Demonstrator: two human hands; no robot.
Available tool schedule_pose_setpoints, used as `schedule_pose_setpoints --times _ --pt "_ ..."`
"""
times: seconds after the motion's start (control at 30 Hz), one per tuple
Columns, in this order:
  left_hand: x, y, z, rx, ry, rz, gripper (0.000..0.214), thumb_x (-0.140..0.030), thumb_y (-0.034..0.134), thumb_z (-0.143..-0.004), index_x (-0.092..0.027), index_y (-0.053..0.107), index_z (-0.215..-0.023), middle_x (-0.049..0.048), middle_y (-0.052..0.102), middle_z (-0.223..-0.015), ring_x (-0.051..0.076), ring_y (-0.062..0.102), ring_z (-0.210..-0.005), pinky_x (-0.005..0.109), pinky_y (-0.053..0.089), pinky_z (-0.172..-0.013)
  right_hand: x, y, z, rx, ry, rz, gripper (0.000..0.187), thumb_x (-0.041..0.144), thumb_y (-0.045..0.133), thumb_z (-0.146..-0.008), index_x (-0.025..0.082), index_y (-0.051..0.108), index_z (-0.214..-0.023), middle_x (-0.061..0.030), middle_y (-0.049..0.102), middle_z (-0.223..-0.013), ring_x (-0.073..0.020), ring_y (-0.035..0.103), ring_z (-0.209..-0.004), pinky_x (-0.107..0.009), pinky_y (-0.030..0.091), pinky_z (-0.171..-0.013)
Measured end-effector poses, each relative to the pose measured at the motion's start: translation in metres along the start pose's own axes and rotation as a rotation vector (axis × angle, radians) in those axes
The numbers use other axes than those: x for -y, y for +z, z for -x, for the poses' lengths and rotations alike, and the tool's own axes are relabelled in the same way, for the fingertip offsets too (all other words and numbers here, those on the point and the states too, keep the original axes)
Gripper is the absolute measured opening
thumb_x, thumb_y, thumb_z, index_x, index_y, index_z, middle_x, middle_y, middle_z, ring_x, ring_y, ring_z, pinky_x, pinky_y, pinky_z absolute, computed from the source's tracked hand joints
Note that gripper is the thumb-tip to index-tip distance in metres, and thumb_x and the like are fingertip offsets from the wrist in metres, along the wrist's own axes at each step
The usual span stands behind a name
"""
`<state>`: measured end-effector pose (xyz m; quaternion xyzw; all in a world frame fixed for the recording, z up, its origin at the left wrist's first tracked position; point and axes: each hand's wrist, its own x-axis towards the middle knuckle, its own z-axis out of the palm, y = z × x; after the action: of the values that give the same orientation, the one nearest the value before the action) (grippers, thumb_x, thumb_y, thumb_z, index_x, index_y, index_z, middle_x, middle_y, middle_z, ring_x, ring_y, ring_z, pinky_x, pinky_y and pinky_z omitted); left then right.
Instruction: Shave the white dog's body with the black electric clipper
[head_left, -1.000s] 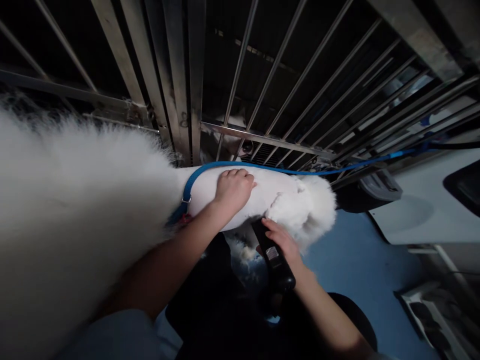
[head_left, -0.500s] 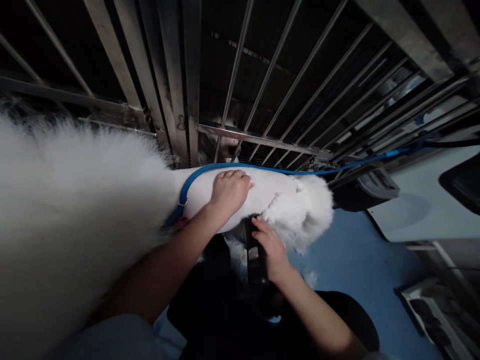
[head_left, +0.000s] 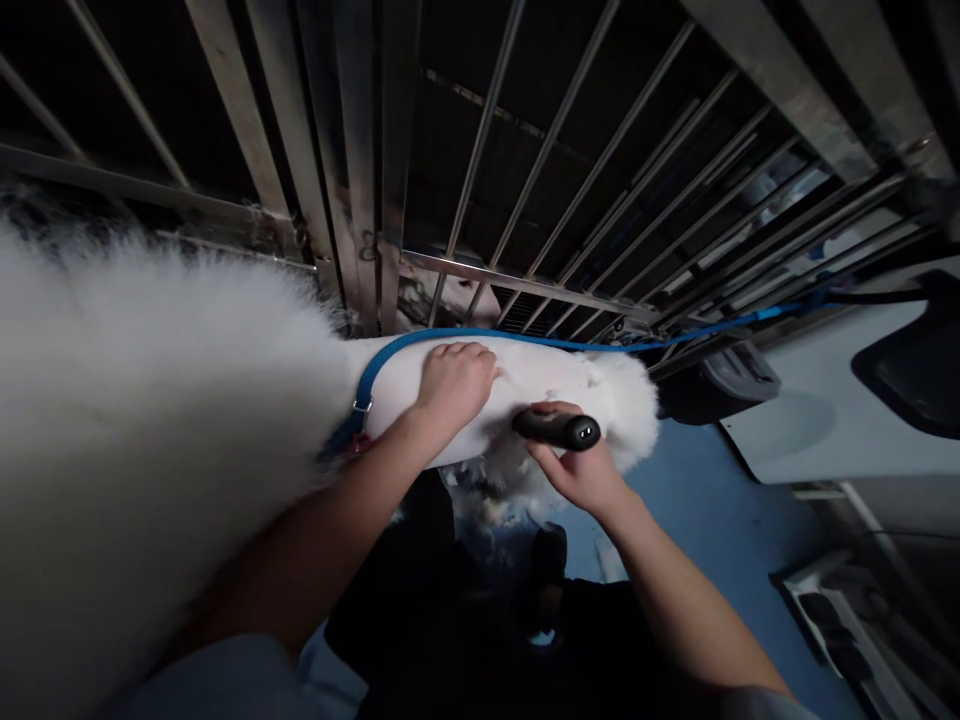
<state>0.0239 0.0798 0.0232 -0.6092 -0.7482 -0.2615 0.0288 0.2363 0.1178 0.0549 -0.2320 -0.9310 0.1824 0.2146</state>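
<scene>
The white dog fills the left of the view, long fluff near the camera and a clipped, smooth stretch farther along its body. Metal cage bars stand just behind the dog, and a blue floor lies below it. 1 blue leash loops around the dog where fluff meets clipped coat. The left hand lies flat on the clipped stretch, fingers loosely curled over the dog's top and closed on nothing. The right hand is wrapped around a black clipper. A second ago the clipper pointed upward beneath the dog; now it lies sideways against the dog's near flank, its butt end facing right. Judging by that, the clipping has shifted from underside to side. Loose fur tufts hang below the dog.
</scene>
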Motion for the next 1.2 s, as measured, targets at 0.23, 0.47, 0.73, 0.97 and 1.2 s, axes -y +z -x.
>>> schedule_pose_setpoints --times 0.23,0.47,0.73,0.97,1.2 --pt "-0.001 -0.003 -0.002 0.029 0.005 0.02 0.021 -0.031 0.059 -0.092 -0.016 0.072 -0.1 0.0082 0.073 -0.106 0.026 0.066 -0.098 0.036 0.044 -0.081 0.002 -0.015 -0.024 0.009 -0.136 0.014 0.035 0.033 0.066 -0.086 0.025 0.052 -0.117 -0.0105 0.067 -0.112 -0.0283 0.067 -0.102 -0.045 0.057 -0.087" --pt "0.004 -0.007 -0.004 0.038 -0.027 0.015 0.022 -0.031 0.057 -0.093 -0.016 0.072 -0.094 0.0085 0.073 -0.097 0.028 0.067 -0.092 0.037 0.045 -0.075 -0.006 -0.021 -0.026 0.229 -0.128 0.073 0.034 0.036 0.063 -0.088 0.023 0.052 -0.118 -0.011 0.068 -0.107 -0.0274 0.069 -0.095 -0.042 0.059 -0.08" --pt "0.007 -0.008 -0.007 0.06 -0.07 0.02 0.025 -0.033 0.056 -0.093 -0.015 0.072 -0.097 0.0095 0.073 -0.099 0.028 0.068 -0.093 0.036 0.047 -0.075 -0.001 -0.017 -0.036 0.134 -0.102 0.106 0.029 0.04 0.062 -0.088 0.022 0.055 -0.109 -0.012 0.068 -0.105 -0.0287 0.068 -0.094 -0.045 0.057 -0.08" --pt "0.007 -0.007 -0.011 0.096 -0.08 0.033 0.025 -0.033 0.056 -0.093 -0.014 0.072 -0.097 0.0113 0.073 -0.097 0.028 0.068 -0.092 0.034 0.047 -0.072 0.002 -0.022 -0.025 0.256 -0.014 0.102 0.025 0.04 0.062 -0.088 0.023 0.057 -0.106 -0.011 0.07 -0.102 -0.028 0.069 -0.09 -0.044 0.057 -0.079" --pt "0.012 -0.01 -0.012 0.118 -0.108 0.015 0.026 -0.035 0.055 -0.093 -0.015 0.072 -0.098 0.0114 0.073 -0.097 0.03 0.069 -0.091 0.036 0.048 -0.073 -0.011 0.003 -0.011 -0.042 -0.047 0.024 0.035 0.034 0.067 -0.085 0.023 0.054 -0.115 -0.0125 0.067 -0.108 -0.0292 0.068 -0.098 -0.048 0.058 -0.084"
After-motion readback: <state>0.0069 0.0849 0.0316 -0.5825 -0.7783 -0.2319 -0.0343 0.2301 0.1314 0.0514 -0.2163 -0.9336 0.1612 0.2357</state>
